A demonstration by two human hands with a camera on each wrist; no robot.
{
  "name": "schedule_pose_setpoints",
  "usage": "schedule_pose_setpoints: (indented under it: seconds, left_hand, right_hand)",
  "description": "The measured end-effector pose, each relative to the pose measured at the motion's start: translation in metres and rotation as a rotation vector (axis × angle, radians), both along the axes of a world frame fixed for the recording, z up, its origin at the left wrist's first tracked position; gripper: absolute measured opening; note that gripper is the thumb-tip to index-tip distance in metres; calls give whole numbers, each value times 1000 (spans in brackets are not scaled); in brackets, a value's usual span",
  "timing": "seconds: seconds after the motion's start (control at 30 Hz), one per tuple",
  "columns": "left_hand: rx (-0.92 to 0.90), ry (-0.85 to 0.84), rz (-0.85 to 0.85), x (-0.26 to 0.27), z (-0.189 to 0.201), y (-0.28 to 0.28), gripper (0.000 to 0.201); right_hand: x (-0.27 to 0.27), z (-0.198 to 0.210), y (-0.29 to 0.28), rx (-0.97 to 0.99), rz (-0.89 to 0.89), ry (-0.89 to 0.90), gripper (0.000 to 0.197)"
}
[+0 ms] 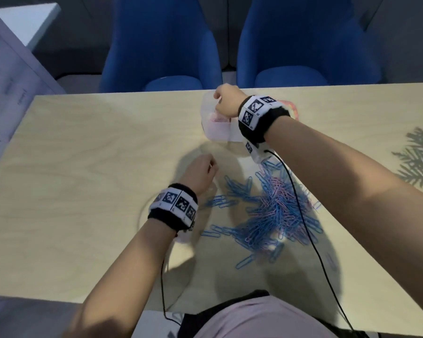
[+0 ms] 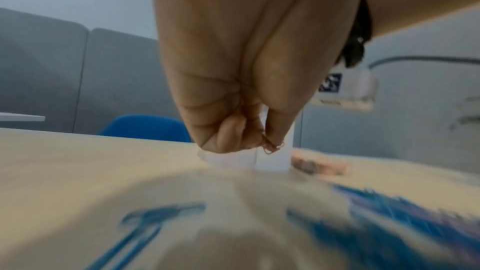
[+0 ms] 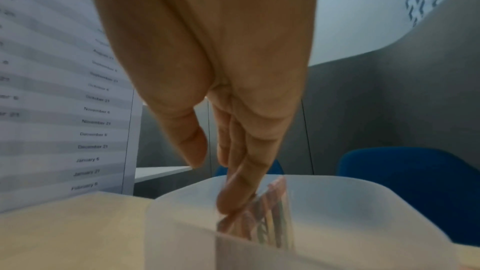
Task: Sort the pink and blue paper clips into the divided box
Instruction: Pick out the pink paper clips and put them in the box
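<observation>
A mixed pile of blue and pink paper clips (image 1: 274,211) lies on the wooden table in front of me; it shows as a blur of blue paper clips (image 2: 389,223) in the left wrist view. The translucent white divided box (image 1: 217,132) stands beyond it near the far edge. My right hand (image 1: 220,97) hovers over the box (image 3: 337,184), fingers straight and pointing down, thumb apart; pink clips (image 3: 262,219) lie blurred in the compartment beneath the right hand (image 3: 211,184). My left hand (image 1: 211,164) hangs above the table between pile and box (image 2: 270,161), pinching a pink clip (image 2: 271,148) at the left hand (image 2: 259,143) fingertips.
Two blue chairs (image 1: 156,45) (image 1: 303,45) stand behind the table's far edge. A printed sheet (image 1: 5,81) leans at the left. A pink ring-shaped object (image 1: 292,108) lies behind my right wrist. Black cables (image 1: 310,240) trail from both wristbands across the pile.
</observation>
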State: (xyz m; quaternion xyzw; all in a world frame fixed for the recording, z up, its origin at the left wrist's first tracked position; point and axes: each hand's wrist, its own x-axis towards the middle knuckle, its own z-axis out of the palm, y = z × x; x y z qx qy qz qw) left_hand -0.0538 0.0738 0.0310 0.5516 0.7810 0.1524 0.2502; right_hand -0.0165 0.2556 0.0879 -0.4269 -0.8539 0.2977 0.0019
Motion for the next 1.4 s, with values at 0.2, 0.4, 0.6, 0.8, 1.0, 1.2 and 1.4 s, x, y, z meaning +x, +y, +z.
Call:
schedule_pose_setpoints:
  seconds: [0.2, 0.4, 0.6, 0.8, 1.0, 1.2, 1.4]
  left_hand:
    - [132, 154, 70, -17, 53, 77, 24]
    - [42, 138, 91, -32, 54, 121, 27]
    - [395, 198, 24, 5, 39, 87, 28]
    - [47, 102, -658, 93, -24, -10, 39]
    - [22, 169, -630, 81, -39, -45, 47]
    - [68, 200, -559, 69, -35, -58, 26]
    - [71, -1, -414, 54, -38, -67, 19]
  right_hand:
    - [53, 2, -10, -161, -200, 465, 31]
    - [164, -20, -49, -365, -371, 568, 20]
    - [245, -59, -92, -161, -369, 228, 25]
    - [243, -84, -145, -13, -56, -52, 39]
    - [255, -89, -147, 129, -11, -123, 36]
    - [245, -91, -167, 213, 156, 64, 26]
    - [243, -95, -167, 226, 272, 30, 23]
